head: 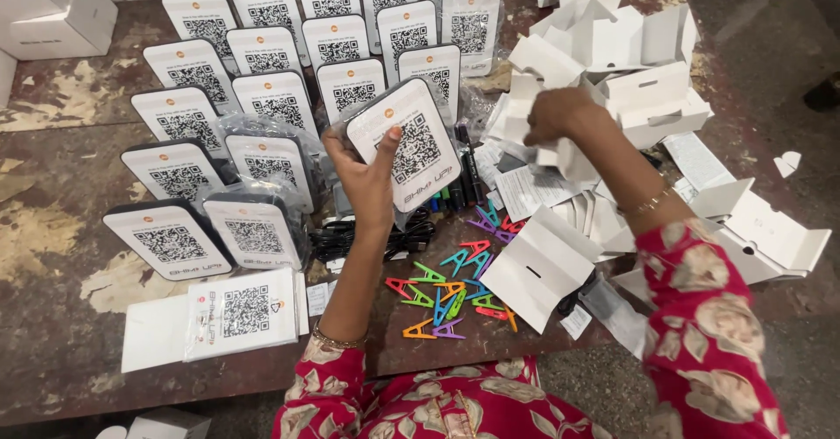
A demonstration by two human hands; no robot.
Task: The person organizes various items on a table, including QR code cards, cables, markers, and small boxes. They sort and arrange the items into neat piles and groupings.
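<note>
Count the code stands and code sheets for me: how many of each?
Stands on the table: 18, one at the back half hidden
Held stand, in the left hand: 1
Code sheet, lying flat: 1
Total: 20
Left out: the cardboard in the right hand.

We see a worn dark wooden table with flaking pale patches; white cardboard boxes stacked at its far left corner. Grey concrete floor at right. Light is even and soft.
</note>
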